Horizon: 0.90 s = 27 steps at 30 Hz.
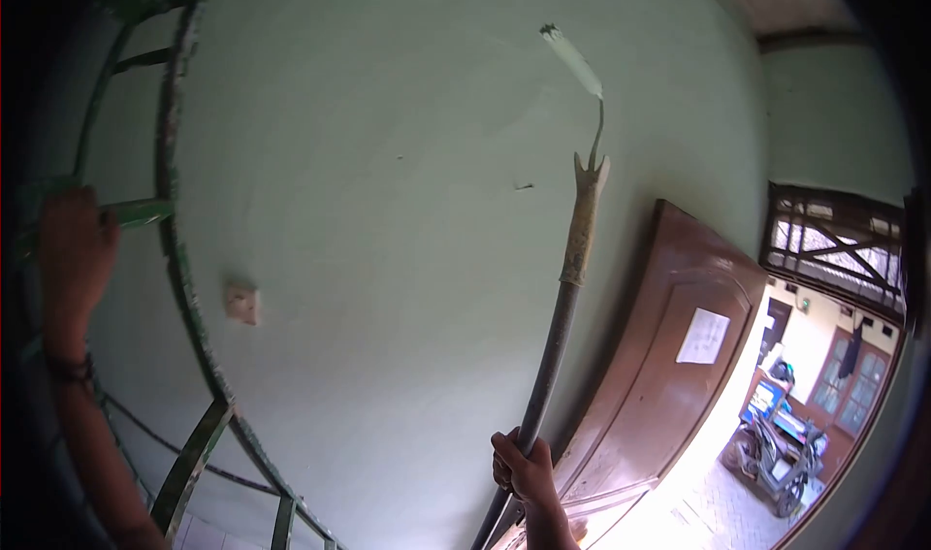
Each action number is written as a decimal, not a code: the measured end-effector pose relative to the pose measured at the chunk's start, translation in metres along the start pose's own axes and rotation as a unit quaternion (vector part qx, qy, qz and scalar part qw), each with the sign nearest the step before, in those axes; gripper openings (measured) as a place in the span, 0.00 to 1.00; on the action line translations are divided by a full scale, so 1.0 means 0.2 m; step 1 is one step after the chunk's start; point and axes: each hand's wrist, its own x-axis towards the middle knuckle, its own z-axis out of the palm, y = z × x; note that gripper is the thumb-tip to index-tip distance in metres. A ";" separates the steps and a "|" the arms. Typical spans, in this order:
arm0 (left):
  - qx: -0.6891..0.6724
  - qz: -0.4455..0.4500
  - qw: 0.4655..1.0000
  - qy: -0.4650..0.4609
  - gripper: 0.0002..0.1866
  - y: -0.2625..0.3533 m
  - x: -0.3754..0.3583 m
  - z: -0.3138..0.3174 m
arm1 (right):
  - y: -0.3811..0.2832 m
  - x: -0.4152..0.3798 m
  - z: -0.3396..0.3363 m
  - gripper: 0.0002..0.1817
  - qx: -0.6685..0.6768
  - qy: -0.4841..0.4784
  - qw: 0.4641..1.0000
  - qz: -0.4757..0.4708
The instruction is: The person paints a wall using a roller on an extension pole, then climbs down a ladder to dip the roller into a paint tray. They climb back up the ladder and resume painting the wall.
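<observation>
While the right hand (pixel 524 470) gripped the long pole (pixel 548 361) low on its shaft, its paint roller (pixel 572 58) touched the green wall (pixel 388 162) overhead; the left hand (pixel 73 249) clasped a green ladder rung (pixel 136 210).

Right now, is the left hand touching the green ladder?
Touching. The head view shows the left hand wrapped around a rung of the green ladder, fingers over the bar, with no gap visible.

free: bare wall (pixel 388 162) mid-frame | blocked: ladder (pixel 175 210) left, door (pixel 669 356) right (swung open)
</observation>
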 end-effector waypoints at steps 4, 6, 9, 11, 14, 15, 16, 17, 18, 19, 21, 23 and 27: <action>0.004 0.021 1.000 0.015 0.14 0.02 -0.01 -0.06 | 0.07 -0.02 0.09 0.15 -0.005 -0.014 1.000 0.019; 0.006 0.050 0.995 0.090 0.12 0.05 0.02 -0.05 | 0.08 -0.03 0.12 0.15 -0.014 -0.041 0.999 0.032; -0.054 0.051 0.995 0.068 0.10 0.06 0.02 -0.08 | 0.06 -0.03 0.18 0.14 0.002 -0.046 0.998 0.040; -0.013 0.127 0.988 0.089 0.10 0.08 0.01 -0.09 | 0.07 0.00 0.20 0.12 -0.020 -0.049 0.998 0.014; -0.008 0.086 0.993 0.074 0.10 0.16 -0.01 -0.02 | 0.10 0.13 0.25 0.12 -0.042 -0.056 0.998 -0.001; -0.024 0.039 0.999 -0.003 0.10 0.22 -0.02 -0.08 | 0.12 0.19 0.27 0.11 -0.006 -0.107 0.994 -0.036; -0.002 0.040 0.997 0.070 0.09 0.28 -0.07 -0.06 | 0.16 0.25 0.30 0.11 0.012 -0.125 0.991 -0.054; -0.047 0.030 0.993 0.100 0.10 0.34 -0.15 -0.04 | 0.20 0.31 0.32 0.10 0.024 -0.163 0.985 -0.052; -0.045 0.048 0.989 0.136 0.12 0.41 -0.26 0.00 | 0.23 0.36 0.35 0.10 0.036 -0.196 0.979 -0.051; -0.064 0.082 0.989 0.105 0.15 0.54 -0.39 -0.38 | 0.09 0.25 0.20 0.13 0.039 -0.180 0.981 -0.064; -0.117 -0.012 0.989 -0.087 0.22 0.66 -0.73 -0.39 | 0.13 0.27 0.26 0.17 0.027 -0.175 0.982 -0.073; -0.056 -0.096 0.963 -0.247 0.28 0.73 -1.03 -0.41 | 0.17 0.29 0.27 0.18 0.038 -0.195 0.978 -0.062; -0.090 -0.125 0.908 -0.389 0.19 0.63 -1.32 -0.26 | 0.19 0.22 0.49 0.23 0.031 -0.217 0.971 -0.095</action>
